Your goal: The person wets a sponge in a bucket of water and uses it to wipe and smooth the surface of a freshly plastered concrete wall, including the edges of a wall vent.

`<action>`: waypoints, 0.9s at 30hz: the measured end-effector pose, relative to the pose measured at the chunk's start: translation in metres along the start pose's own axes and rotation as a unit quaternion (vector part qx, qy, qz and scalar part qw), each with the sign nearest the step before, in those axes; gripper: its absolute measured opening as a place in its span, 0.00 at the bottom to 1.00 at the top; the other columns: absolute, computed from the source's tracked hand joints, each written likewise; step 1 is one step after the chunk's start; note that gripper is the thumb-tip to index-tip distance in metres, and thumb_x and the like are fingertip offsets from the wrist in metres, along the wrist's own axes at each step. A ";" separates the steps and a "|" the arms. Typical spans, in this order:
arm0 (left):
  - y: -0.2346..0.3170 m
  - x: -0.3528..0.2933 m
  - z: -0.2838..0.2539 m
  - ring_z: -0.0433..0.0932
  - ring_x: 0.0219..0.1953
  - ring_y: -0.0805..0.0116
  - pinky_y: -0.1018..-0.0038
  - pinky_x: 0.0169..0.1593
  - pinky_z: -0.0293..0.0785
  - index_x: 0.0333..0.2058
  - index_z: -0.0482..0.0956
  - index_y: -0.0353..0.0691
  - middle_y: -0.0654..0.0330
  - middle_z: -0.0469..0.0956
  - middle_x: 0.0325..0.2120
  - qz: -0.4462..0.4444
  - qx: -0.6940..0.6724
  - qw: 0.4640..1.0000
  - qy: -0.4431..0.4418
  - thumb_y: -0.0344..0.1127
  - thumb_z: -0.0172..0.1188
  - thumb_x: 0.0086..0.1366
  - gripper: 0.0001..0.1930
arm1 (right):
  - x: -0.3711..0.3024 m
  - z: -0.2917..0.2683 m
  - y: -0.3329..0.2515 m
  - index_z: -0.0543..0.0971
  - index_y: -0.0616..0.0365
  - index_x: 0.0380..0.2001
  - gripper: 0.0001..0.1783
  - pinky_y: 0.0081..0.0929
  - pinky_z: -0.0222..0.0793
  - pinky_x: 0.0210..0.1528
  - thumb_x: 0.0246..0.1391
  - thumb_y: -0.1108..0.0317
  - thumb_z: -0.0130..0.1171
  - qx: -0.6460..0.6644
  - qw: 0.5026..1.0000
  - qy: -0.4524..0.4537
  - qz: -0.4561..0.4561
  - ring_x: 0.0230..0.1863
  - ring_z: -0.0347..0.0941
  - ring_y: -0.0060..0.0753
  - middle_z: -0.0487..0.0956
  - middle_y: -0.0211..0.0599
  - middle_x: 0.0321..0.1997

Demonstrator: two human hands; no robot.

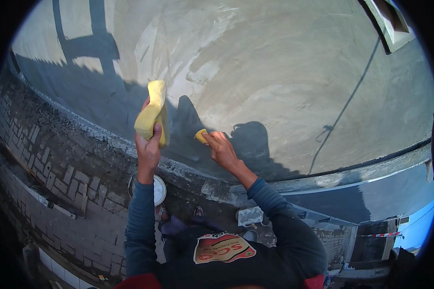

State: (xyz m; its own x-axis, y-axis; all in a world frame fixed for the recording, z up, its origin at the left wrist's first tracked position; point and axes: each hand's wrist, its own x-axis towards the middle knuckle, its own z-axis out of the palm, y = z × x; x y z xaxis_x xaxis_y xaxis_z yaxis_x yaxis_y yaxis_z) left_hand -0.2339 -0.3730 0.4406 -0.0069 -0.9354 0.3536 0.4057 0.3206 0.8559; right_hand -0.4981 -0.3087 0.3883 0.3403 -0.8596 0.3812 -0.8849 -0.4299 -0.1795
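My left hand [149, 150] is raised in front of the grey plastered wall [255, 91], its fingers and thumb wrapped round a large yellow sponge [152, 111]. The sponge is thick and slightly bent, its long side upright. To the right, my right hand [223, 150] pinches a small yellow piece of sponge [201, 137] between thumb and fingers, close to the wall. Whether that piece touches the plaster I cannot tell. Pale smears and curved strokes mark the wall, and shadows of my arms and head fall across it.
Below my left forearm stands a round bucket [160, 190] with a pale rim. A whitish rectangular object [250, 216] lies on the ground near my feet. A rough ledge [217, 189] runs along the wall's foot; block paving [77, 197] spreads left. A framed opening [394, 26] is upper right.
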 end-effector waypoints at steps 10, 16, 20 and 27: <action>0.021 0.130 0.214 0.58 0.69 0.41 0.38 0.70 0.43 0.64 0.67 0.41 0.47 0.67 0.63 0.423 0.324 0.844 0.065 0.23 0.55 0.58 0.32 | -0.061 -0.135 0.019 0.78 0.63 0.54 0.20 0.32 0.73 0.42 0.57 0.81 0.57 -0.010 0.976 0.119 0.184 0.41 0.75 0.42 0.76 0.45 0.42; -0.234 -0.022 0.095 0.52 0.71 0.39 0.48 0.72 0.47 0.67 0.57 0.29 0.39 0.59 0.66 0.097 0.333 0.921 0.176 0.13 0.50 0.46 0.43 | -0.166 -0.089 0.029 0.78 0.64 0.54 0.19 0.29 0.73 0.41 0.58 0.79 0.59 0.027 0.968 -0.020 0.250 0.40 0.75 0.38 0.76 0.45 0.42; -0.314 -0.076 0.081 0.51 0.72 0.43 0.58 0.72 0.47 0.69 0.54 0.34 0.43 0.56 0.68 -0.278 0.073 0.944 0.162 0.22 0.54 0.62 0.36 | -0.193 -0.066 0.020 0.79 0.64 0.53 0.18 0.29 0.73 0.42 0.58 0.78 0.60 0.097 0.959 -0.048 0.263 0.40 0.76 0.39 0.76 0.45 0.42; -0.081 0.099 0.157 0.38 0.74 0.42 0.45 0.72 0.28 0.71 0.51 0.42 0.50 0.48 0.72 0.190 0.180 0.930 0.256 0.22 0.57 0.59 0.42 | -0.177 -0.108 0.021 0.79 0.63 0.53 0.17 0.30 0.71 0.47 0.59 0.76 0.59 0.112 0.965 -0.025 0.237 0.44 0.75 0.38 0.77 0.45 0.43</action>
State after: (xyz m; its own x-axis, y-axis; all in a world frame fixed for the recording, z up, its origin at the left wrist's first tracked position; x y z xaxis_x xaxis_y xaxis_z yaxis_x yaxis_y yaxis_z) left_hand -0.4104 -0.4676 0.4654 0.5485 -0.6633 0.5091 -0.0440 0.5851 0.8098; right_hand -0.6108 -0.1355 0.4153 -0.0654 -0.9842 0.1648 -0.8562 -0.0295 -0.5158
